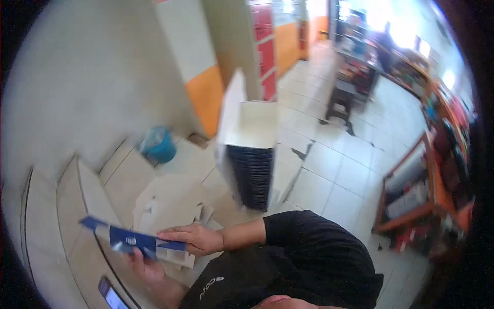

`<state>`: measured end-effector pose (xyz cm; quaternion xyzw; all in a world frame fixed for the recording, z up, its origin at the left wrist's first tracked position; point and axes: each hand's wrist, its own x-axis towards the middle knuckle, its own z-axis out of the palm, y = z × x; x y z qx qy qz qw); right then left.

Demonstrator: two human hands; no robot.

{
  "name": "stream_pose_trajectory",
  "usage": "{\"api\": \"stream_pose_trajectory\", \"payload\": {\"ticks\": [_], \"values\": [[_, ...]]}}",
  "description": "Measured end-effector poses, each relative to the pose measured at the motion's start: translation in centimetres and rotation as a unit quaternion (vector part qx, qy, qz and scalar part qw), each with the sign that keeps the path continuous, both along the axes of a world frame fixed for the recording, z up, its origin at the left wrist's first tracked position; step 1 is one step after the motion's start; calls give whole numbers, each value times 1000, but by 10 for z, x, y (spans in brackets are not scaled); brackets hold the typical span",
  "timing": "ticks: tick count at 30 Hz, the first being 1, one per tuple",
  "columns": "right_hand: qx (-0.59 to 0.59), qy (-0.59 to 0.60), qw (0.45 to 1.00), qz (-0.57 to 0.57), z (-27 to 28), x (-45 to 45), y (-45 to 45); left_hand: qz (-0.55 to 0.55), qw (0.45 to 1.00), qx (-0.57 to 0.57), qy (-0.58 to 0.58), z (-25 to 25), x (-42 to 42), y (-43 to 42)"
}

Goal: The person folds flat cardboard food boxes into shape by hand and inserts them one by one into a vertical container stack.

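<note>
Two bare hands hold a blue-and-white, glossy folded card (128, 241) in the air, above the edges of pale tiled stairs (85, 232).

The left hand (146, 267) pinches the card's lower edge; the right hand (200, 239) closes over its near end (how tightly, I cannot tell). Uneven squeezing could crease it, and a stray left elbow might knock the dark, bright-screened phone (112, 297) by the stair edge.
</note>
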<state>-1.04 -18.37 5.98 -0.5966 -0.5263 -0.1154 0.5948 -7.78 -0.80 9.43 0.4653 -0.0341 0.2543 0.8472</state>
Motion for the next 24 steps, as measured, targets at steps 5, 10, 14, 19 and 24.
{"api": "stream_pose_trajectory", "payload": {"ticks": [5, 10, 14, 19, 24], "values": [[29, -180, 971, -156, 30, -12, -56, -67, 995, 42, 53, -13, 9, -16], [-146, -208, 930, -266, 31, -23, -75, -65, 990, 103, 70, -23, 23, -49], [-138, -233, 883, -384, 10, -36, -62, -84, 989, 109, 60, -24, 15, -94], [-110, -125, 942, -290, 9, -54, -62, -161, 985, 62, 5, -28, 1, -89], [-175, -25, 964, -197, 45, -68, -91, -235, 905, 341, 96, -8, -37, -71]]}}
